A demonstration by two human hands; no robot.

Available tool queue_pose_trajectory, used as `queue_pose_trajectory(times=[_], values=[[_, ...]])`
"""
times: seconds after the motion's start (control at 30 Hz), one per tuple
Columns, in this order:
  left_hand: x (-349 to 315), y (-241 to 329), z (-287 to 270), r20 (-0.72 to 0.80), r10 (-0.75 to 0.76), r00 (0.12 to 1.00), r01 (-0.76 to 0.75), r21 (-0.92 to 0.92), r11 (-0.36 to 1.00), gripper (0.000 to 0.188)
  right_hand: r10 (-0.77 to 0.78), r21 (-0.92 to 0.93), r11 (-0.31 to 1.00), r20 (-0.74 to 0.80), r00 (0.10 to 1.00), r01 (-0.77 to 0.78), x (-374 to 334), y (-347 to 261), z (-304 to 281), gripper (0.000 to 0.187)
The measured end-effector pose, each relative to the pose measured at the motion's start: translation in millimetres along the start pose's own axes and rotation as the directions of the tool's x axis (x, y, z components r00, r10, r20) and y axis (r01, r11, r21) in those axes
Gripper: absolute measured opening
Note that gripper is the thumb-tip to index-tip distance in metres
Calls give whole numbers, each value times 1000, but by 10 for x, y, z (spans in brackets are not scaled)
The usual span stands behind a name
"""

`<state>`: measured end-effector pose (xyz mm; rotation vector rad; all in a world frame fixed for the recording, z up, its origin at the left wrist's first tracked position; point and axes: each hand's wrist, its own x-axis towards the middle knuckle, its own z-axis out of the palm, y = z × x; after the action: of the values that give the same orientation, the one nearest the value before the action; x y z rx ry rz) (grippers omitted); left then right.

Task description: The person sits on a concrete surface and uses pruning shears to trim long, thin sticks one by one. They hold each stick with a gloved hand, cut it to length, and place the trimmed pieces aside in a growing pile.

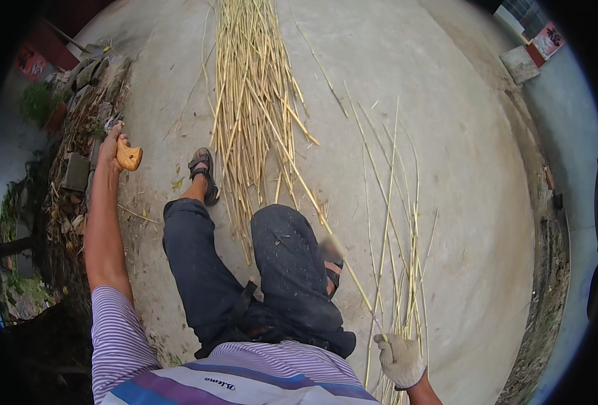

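Note:
My bare left hand (115, 143) is stretched out to the left, closed around a tool with a curved wooden handle (129, 158). A bit of metal shows past the fingers, but I cannot make out the tool's kind. Down at the lower right, my right hand (401, 359) wears a pale knitted glove and is closed on the end of a long thin cane (300, 177). That cane slants up and left past my knee to the big pile of canes (251, 101) on the ground. Several thinner canes (415, 270) lie beside and beneath the gloved hand.
Sandalled feet (204, 177) stand on the concrete ground (461, 169) close to the pile. Along the left edge run stacked rubble and debris (76, 172) with a plant (39, 102). A single cane (322, 67) lies right of the pile. A wall (579, 135) borders the right side.

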<state>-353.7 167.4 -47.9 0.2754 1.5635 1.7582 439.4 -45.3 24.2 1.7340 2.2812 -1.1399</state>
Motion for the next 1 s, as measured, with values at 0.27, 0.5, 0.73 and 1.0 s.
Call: queue_pose_trajectory(times=[0.27,0.5,0.73,1.0], values=[[-966,-1044,575,193,-327,925,273,261,926,18,82,-260,957,-199,977,-133,1356,285,-244,29],[-1768,-1284,1171,297,-439,848,347,315,883,23,193,-245,933,-279,941,-264,2093,1105,-90,35],[-1880,-1312,1237,366,-428,826,263,421,868,24,282,-350,861,-274,919,-369,2296,1992,360,30],[-1757,-1453,1331,349,-436,830,269,433,860,26,525,-259,714,-415,743,-650,2819,2049,111,24]])
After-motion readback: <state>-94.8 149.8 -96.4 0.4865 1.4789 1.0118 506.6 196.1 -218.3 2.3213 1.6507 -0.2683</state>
